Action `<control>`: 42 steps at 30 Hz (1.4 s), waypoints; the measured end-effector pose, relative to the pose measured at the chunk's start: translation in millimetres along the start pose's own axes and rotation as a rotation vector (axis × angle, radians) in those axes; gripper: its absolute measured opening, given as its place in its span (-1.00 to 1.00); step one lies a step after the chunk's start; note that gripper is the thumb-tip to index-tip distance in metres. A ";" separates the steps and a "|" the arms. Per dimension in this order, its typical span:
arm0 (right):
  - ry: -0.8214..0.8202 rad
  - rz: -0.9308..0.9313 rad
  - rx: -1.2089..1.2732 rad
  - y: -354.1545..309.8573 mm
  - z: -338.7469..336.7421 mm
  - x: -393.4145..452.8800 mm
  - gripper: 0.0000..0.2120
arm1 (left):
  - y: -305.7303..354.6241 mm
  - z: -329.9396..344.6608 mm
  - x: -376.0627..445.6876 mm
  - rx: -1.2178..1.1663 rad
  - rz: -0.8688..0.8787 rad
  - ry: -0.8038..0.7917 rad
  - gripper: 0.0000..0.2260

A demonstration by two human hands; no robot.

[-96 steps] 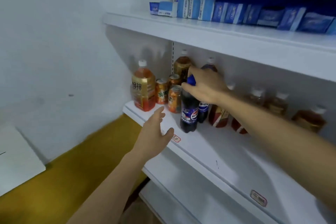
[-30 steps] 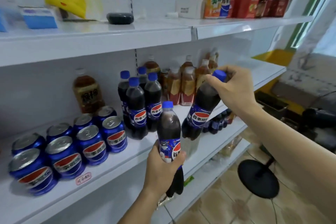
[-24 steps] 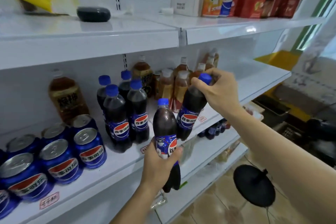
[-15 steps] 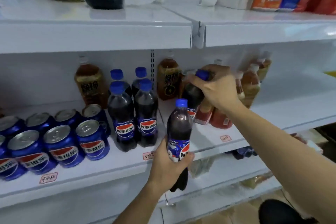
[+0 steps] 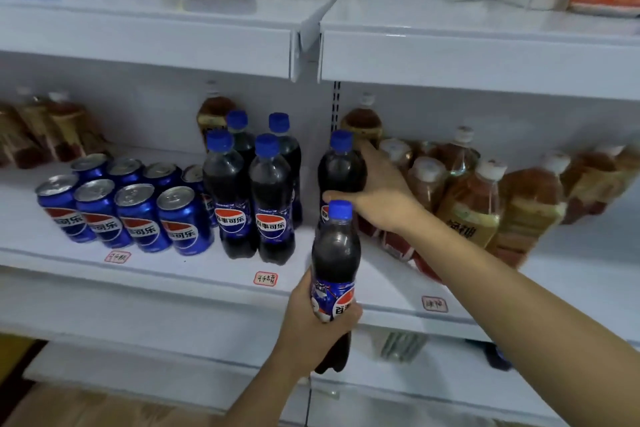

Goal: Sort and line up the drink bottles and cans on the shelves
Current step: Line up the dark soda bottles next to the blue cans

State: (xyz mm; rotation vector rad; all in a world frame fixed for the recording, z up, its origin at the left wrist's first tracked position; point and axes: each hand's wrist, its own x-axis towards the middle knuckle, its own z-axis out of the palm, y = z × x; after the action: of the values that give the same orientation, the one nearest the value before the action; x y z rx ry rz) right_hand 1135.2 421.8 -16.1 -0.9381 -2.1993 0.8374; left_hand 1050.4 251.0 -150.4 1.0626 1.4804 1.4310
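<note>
Gripping a cola bottle (image 5: 341,170), the right hand (image 5: 382,196) hides tea bottles (image 5: 464,204); left hand (image 5: 313,326) covers another's (image 5: 334,263) label.

- A small shop, seen facing white metal retail shelving (image 5: 145,45) stacked in tiers
- Handwritten red-bordered price tags (image 5: 265,278) on the shelf edge at 6 o'clock
- Identical blue cola cans (image 5: 138,215) grouped at 9 o'clock
- Many amber tea bottles (image 5: 474,204) crowded at 3 o'clock
</note>
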 end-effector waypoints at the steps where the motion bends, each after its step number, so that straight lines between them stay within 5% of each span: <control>1: 0.001 0.003 0.010 3.2 1.8 -1.0 -0.47 | -0.3 1.0 -0.3 -0.004 0.000 0.017 -0.60; 6: -0.047 0.087 0.044 28.5 21.4 -11.4 -0.25 | -6.1 1.1 -5.8 -0.005 -0.010 0.037 -0.58; 12: -0.113 0.194 0.033 50.3 52.4 -23.6 -0.38 | -6.9 -2.9 -12.9 0.042 -0.003 0.006 -0.55; 18: -0.174 0.097 0.131 46.7 57.9 -6.1 -0.51 | -6.2 -13.0 -14.5 0.052 -0.013 -0.026 -0.56; 26: -0.198 0.130 0.276 67.4 65.7 5.0 -0.38 | -6.2 -16.6 -12.3 0.081 -0.055 -0.053 -0.53; 40: -0.126 0.214 0.400 67.4 69.1 -12.6 -0.18 | 5.1 -8.8 -8.6 0.030 -0.023 -0.046 -0.48; 42: -0.013 0.205 0.407 63.9 66.0 -34.4 -0.38 | 6.4 -10.6 -7.0 0.010 -0.011 -0.034 -0.50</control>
State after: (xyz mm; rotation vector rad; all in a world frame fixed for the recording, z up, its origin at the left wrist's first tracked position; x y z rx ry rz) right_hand 1132.7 409.9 -113.5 -0.9588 -1.8592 1.3284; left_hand 1042.9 241.0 -143.6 1.0782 1.4688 1.3929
